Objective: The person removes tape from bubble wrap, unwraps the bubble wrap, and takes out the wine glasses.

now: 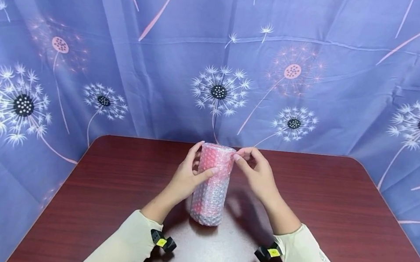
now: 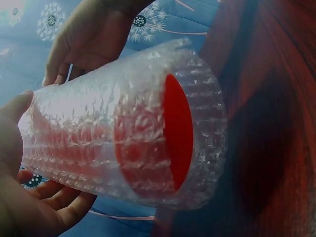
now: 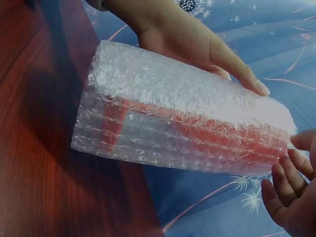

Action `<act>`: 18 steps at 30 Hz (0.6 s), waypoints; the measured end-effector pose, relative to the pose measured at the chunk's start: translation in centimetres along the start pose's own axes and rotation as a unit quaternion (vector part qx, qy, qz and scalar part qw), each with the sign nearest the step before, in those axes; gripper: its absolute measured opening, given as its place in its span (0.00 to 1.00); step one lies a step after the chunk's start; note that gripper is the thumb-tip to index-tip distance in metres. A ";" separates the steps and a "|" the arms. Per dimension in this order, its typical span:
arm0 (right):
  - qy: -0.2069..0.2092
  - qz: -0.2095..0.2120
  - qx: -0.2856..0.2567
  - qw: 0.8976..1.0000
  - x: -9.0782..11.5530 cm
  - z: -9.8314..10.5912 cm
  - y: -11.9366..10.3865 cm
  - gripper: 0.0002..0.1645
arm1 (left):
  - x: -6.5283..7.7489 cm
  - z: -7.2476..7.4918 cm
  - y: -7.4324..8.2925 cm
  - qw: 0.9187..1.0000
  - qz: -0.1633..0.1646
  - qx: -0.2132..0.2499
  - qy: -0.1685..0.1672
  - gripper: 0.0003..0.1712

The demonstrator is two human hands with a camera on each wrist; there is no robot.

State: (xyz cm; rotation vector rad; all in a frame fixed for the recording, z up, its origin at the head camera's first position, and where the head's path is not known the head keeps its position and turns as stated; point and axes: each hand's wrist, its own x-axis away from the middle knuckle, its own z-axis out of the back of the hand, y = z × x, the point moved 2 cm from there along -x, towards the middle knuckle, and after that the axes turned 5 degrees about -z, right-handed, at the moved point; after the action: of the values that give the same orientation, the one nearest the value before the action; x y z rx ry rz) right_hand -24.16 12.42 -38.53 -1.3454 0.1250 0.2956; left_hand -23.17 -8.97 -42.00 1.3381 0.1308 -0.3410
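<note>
A roughly cylindrical red and clear-looking package in bubble wrap (image 1: 211, 188) is held above the table, its lower end apart from the wood. My left hand (image 1: 184, 178) grips its upper left side, the thumb across the front and the other fingers behind. At the top right edge, the thumb and index finger of my right hand (image 1: 258, 172) pinch the bubble wrap. Through the wrap's open lower end, the left wrist view shows a flat red disc (image 2: 178, 133) set inside. What lies within the wrapping is otherwise blurred by the bubbles.
The dark reddish wooden table (image 1: 104, 205) has rounded far corners. Behind it and along both sides hangs a blue-purple cloth (image 1: 169, 77) with dandelion prints, close to the table's edges. Black wrist cameras sit at both pale sleeves (image 1: 119, 247).
</note>
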 end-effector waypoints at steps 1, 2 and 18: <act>-0.001 0.000 -0.003 1.000 0.0 0.0 0.0 0.12 | 0.0 0.0 0.0 1.000 0.000 0.000 0.000 0.52; 0.000 -0.001 -0.004 1.000 0.0 0.1 0.0 0.12 | 0.0 0.0 0.1 1.000 0.002 -0.002 0.000 0.53; -0.024 -0.048 -0.021 0.998 -0.1 0.4 0.0 0.10 | 0.2 0.0 0.1 0.999 0.005 -0.036 0.025 0.53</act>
State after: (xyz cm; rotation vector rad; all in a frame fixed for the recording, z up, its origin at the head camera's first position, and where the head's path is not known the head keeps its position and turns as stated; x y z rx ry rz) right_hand -24.31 12.80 -38.43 -1.3807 0.0133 0.2511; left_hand -22.97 -8.98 -42.00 1.2762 0.1764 -0.2929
